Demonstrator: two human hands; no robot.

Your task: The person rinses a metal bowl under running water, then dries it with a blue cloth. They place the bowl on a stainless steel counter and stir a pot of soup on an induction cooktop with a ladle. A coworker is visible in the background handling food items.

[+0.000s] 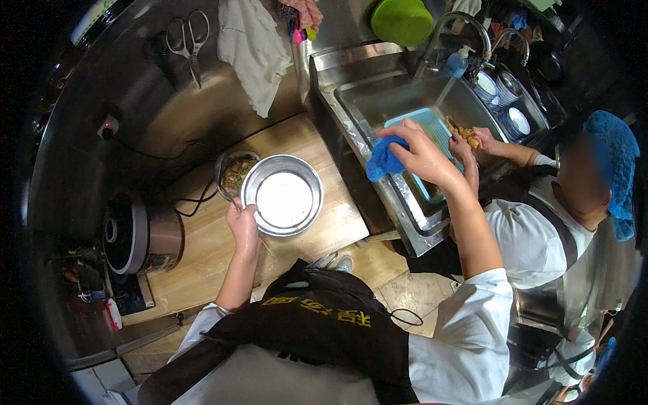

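My left hand [243, 223] grips the rim of a round stainless steel bowl [286, 195], which is over the wooden worktop [339, 207]. Behind the bowl, on its left, a smaller metal container [235, 172] holds chopped food. My right hand [417, 154] is above the near left rim of the sink, with its fingers spread and bent. A blue cloth [386, 158] is right beneath its fingers, at the sink's edge; whether the fingers touch it cannot be told.
A co-worker at the right holds ginger-like root pieces [468, 136] over the steel sink [369, 91], by a light blue plastic basket [430, 121]. A rice cooker [144, 233] stands at the left with a black cord. Scissors [190, 48] and a white cloth [253, 50] hang on the wall.
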